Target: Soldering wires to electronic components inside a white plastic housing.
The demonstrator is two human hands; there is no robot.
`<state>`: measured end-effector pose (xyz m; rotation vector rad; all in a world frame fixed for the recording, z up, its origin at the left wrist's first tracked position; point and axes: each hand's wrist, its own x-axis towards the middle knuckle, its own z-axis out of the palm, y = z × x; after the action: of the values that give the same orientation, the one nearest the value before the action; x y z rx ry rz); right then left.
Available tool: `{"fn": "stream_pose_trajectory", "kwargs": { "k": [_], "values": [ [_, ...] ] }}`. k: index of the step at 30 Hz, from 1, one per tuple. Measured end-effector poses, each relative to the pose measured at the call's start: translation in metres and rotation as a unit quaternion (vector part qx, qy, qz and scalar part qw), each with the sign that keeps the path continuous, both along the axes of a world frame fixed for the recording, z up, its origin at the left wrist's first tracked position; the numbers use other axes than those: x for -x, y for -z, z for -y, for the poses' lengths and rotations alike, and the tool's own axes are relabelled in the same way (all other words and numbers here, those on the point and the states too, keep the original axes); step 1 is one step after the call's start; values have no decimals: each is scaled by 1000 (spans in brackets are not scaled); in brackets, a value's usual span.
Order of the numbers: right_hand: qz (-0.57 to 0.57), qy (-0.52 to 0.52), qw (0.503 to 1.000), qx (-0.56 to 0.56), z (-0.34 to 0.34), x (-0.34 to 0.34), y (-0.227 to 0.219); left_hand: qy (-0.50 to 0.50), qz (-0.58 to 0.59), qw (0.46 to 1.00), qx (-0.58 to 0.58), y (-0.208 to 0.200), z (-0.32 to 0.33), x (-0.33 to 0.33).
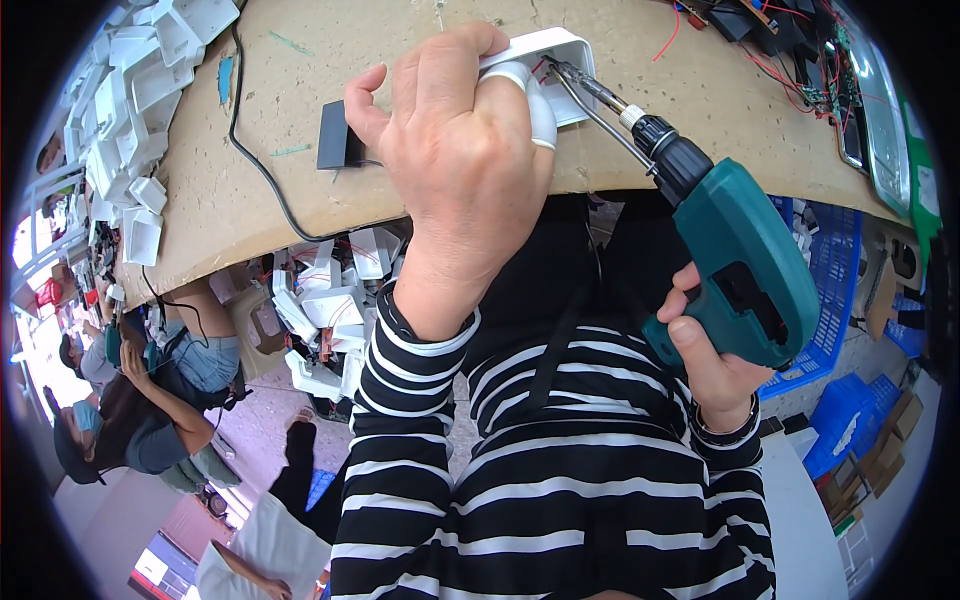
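My left hand [455,140] grips a white plastic housing [572,45] at the middle of the workbench. White coverings wrap its thumb and a finger, and the fingertips inside are partly hidden. My right hand [705,360] is closed round the handle of a green soldering gun [750,235], which has a thin metal feed tube beside its tip. That tip reaches into the open side of the housing, where a bit of red wire shows. Whether it touches the wire I cannot tell. Just left of my left hand lies a small flat black box [335,135].
White plastic housings [150,75] are heaped at the bench's left, and more [330,305] fill a container below its edge. A black cable [236,120] crosses the bench [300,60]. Red-wired boards [790,85] lie far right, above a blue crate [835,290]. A co-worker [150,410] works at left.
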<state>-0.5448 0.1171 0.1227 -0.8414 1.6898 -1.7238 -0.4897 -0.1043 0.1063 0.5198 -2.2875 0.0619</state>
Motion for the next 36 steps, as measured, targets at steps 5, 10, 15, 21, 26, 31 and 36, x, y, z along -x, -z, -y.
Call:
{"fn": "stream_pose_trajectory", "kwargs": {
  "k": [5, 10, 15, 21, 26, 31, 36],
  "values": [
    [-70, -43, 997, 3, -2, 6, 3, 4, -8, 1000, 0, 1, 0, 2],
    [-102, -60, 993, -12, -2, 7, 0, 6, -2, 1000, -4, -1, 0, -1],
    [-68, -24, 997, -14, -1, 3, -1, 2, -5, 1000, -3, 0, 0, 1],
    [-48, -24, 998, -8, -4, 3, -1, 2, -5, 1000, -1, 0, 0, 0],
    [-30, -9, 999, -7, -1, 0, -6, 4, -6, 1000, -2, -1, 0, 0],
    [0, 1, 1000, 0, 0, -1, -5, 8, -10, 1000, -3, -1, 0, 0],
    [-80, -31, 996, 1, -2, 4, 2, 8, -8, 1000, 0, -1, 0, 0]
  ]
}}
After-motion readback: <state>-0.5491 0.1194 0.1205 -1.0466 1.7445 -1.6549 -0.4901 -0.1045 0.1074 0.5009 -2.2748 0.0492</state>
